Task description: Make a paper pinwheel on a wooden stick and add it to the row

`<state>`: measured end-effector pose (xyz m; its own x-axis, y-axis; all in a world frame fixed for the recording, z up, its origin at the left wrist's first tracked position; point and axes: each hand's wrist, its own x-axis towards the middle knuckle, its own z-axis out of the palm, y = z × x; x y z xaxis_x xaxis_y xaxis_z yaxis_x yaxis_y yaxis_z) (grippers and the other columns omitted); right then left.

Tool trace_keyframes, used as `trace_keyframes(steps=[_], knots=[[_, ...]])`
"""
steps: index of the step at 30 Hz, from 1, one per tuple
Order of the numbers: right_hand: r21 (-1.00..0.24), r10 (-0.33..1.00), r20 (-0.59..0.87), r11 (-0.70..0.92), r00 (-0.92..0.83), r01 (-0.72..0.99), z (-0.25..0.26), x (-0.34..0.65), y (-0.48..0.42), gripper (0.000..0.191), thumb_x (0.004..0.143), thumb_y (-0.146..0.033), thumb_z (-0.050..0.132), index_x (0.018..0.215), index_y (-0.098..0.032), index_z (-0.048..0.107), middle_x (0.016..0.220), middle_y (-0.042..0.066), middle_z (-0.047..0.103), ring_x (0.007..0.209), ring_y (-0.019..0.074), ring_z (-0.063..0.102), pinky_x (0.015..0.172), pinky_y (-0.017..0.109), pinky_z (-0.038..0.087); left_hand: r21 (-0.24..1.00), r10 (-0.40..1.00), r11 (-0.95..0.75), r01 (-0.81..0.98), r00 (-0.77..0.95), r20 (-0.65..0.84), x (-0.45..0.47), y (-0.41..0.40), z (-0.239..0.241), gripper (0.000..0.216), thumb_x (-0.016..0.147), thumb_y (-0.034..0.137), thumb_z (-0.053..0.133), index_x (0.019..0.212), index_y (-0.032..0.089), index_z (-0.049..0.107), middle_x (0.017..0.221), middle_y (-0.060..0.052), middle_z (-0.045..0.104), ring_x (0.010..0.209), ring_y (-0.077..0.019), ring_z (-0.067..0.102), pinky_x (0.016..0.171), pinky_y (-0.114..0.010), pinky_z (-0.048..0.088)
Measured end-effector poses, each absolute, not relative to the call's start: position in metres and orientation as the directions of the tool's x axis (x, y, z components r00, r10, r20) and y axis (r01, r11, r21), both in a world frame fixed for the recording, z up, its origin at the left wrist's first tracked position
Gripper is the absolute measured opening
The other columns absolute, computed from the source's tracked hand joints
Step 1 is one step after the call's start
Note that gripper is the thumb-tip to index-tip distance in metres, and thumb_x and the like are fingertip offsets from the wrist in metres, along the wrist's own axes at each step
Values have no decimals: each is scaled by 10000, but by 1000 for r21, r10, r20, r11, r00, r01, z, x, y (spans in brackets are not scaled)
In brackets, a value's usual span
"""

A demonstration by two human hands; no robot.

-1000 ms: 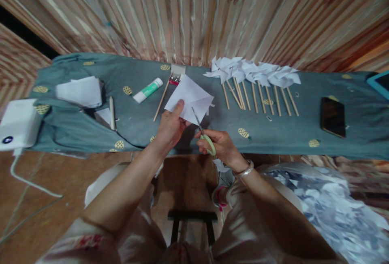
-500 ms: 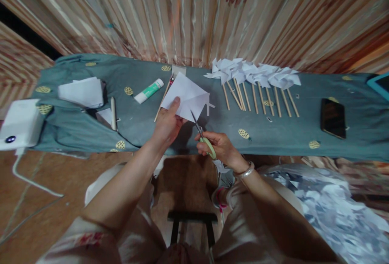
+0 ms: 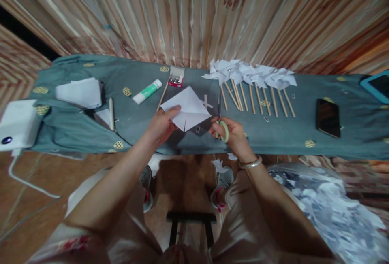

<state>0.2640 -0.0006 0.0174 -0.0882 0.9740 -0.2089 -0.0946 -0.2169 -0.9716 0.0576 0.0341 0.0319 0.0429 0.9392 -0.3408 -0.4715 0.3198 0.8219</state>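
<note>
My left hand (image 3: 162, 124) pinches the near left corner of a white folded paper square (image 3: 187, 106) and holds it just above the teal cloth-covered table (image 3: 91, 130). My right hand (image 3: 232, 132) is closed on green-handled scissors (image 3: 221, 124), with the blades pointing away from me, a little to the right of the paper and apart from it. A small white paper scrap (image 3: 206, 102) lies on the cloth between the paper and the blades.
Several finished white paper pinwheels on wooden sticks (image 3: 255, 84) lie at the back right. A glue stick (image 3: 147, 91), a loose stick (image 3: 162, 95), a small pin box (image 3: 175, 77), a pen (image 3: 111, 113), a paper stack (image 3: 79, 92), a black phone (image 3: 327, 117) and a white device (image 3: 18, 123) are on the table. Paper scraps (image 3: 322, 203) fill a bag by my right knee.
The scissors have come out of the paper and moved right, blades now pointing away. My left hand has lowered and turned the paper toward the table. A cut scrap now lies on the cloth.
</note>
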Motion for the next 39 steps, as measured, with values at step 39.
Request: trace_keyframes(steps=[39], knots=[[-979, 967, -182, -195, -176, -63, 13, 238, -11, 430, 683, -563, 767, 869, -207, 614, 691, -23, 657, 612, 109, 604, 557, 223, 467, 864, 951, 210, -458, -109, -289, 80, 18, 23, 447, 580, 253, 857, 994, 159, 718, 913, -50, 766, 841, -208, 696, 736, -297, 544]])
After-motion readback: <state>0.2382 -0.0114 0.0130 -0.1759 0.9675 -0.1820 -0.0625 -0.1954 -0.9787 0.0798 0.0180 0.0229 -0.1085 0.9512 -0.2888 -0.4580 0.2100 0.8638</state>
